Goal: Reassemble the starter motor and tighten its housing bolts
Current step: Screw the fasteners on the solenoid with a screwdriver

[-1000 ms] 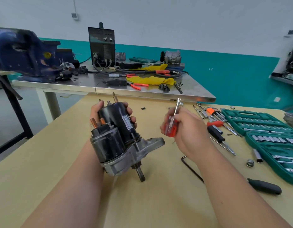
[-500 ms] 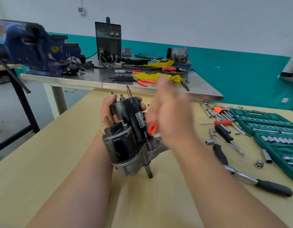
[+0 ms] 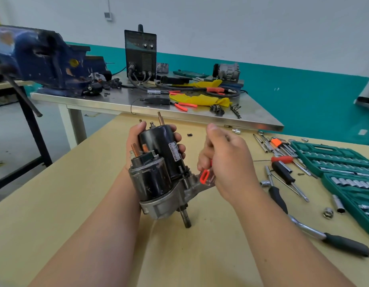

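Your left hand [image 3: 131, 137] wraps the taller black cylinder of the starter motor [image 3: 156, 179], thumb on the near side and fingers curled round the far side, holding it upright over the wooden table [image 3: 55, 214], shaft pointing down. Your right hand [image 3: 227, 162], just beside the motor, curls around a small screwdriver [image 3: 204, 177] with an orange and clear handle; its tip is hidden. The motor shows two black cylinders on a grey metal nose housing, with copper studs on top. Bare tabletop lies to the left. To the right lie a ratchet wrench [image 3: 316, 233] and green socket set cases [image 3: 335, 158]. Beyond stands a steel bench [image 3: 252, 119] with a blue vise [image 3: 44, 59].
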Tool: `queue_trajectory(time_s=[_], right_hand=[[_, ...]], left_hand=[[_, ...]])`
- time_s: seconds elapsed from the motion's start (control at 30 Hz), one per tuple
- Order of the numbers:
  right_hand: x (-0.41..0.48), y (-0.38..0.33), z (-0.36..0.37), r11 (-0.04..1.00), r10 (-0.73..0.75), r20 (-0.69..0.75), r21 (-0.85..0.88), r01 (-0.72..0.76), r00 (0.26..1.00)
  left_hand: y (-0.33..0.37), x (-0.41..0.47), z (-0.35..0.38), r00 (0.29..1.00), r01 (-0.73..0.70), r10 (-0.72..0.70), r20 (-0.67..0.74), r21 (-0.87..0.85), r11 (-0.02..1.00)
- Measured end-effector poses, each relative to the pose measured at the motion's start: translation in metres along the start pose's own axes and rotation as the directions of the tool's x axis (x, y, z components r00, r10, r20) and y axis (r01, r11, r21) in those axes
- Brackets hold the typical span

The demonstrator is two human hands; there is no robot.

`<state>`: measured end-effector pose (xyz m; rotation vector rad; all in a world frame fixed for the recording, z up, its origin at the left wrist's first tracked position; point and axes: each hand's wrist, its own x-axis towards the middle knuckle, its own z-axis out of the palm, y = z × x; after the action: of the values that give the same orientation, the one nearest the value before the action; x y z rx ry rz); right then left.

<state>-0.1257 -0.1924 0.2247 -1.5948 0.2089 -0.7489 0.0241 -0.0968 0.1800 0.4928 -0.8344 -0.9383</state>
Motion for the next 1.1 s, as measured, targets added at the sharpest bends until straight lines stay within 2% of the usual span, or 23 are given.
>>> queue_trajectory(time_s=[0.1,0.2,0.27,0.33,0.37,0.43,0.5,0.6,0.7,0.8,0.87,0.97,1.1], right_hand=[[-0.007,0.004,-0.003,1.0,-0.023,-0.024,-0.005,0.023,0.999],[-0.016,-0.001,-0.002,0.991,-0.136,-0.045,-0.025,0.135,0.99],[-0.017,-0.012,-0.008,0.951,-0.238,-0.108,0.175,0.254,0.965],[-0.017,-0.017,-0.008,0.849,-0.295,-0.171,0.404,0.339,0.94],[-0.018,-0.015,-0.001,0.847,-0.293,-0.19,0.404,0.347,0.937],[-0.023,-0.004,0.018,0.93,-0.247,-0.211,0.223,0.292,0.946],[-0.025,0.006,0.026,0.959,-0.207,-0.2,0.153,0.239,0.958],[-0.021,0.001,0.012,0.931,-0.157,-0.205,0.296,0.214,0.966],[-0.019,-0.001,-0.004,0.886,-0.111,-0.297,0.403,0.23,0.948],[-0.021,-0.001,0.0,0.851,-0.191,-0.303,0.424,0.311,0.934],[-0.023,0.004,0.018,0.86,-0.28,-0.266,0.358,0.364,0.922],[-0.024,0.013,0.041,0.946,-0.308,-0.146,0.063,0.319,0.94],[-0.027,0.026,0.024,0.979,-0.142,0.127,-0.128,0.158,0.982]], left_hand=[[-0.001,-0.001,0.001,1.0,-0.007,0.007,-0.003,-0.011,1.0],[0.0,-0.001,0.003,1.0,-0.004,0.004,-0.005,0.0,1.0],[-0.001,-0.001,0.004,1.0,0.001,-0.001,0.021,-0.003,1.0],[0.0,-0.001,0.005,0.999,0.005,-0.005,0.039,-0.006,1.0],[0.0,-0.001,0.005,0.999,0.004,-0.004,0.039,-0.005,1.0],[0.0,-0.001,0.006,1.0,-0.007,0.007,0.017,0.003,1.0],[0.0,-0.001,0.005,1.0,-0.018,0.018,-0.009,0.008,1.0],[0.0,-0.002,-0.001,1.0,-0.025,0.026,-0.003,0.006,1.0],[0.0,-0.001,-0.006,0.999,-0.019,0.02,0.039,-0.034,0.999],[-0.002,0.001,-0.012,0.999,-0.012,0.015,0.042,-0.056,0.998],[-0.002,0.001,-0.014,1.0,-0.007,0.008,0.011,-0.057,0.998],[0.0,0.0,-0.018,0.999,-0.023,0.022,-0.034,-0.039,0.999],[0.001,-0.001,-0.018,0.997,-0.011,0.008,-0.08,-0.026,1.0]])
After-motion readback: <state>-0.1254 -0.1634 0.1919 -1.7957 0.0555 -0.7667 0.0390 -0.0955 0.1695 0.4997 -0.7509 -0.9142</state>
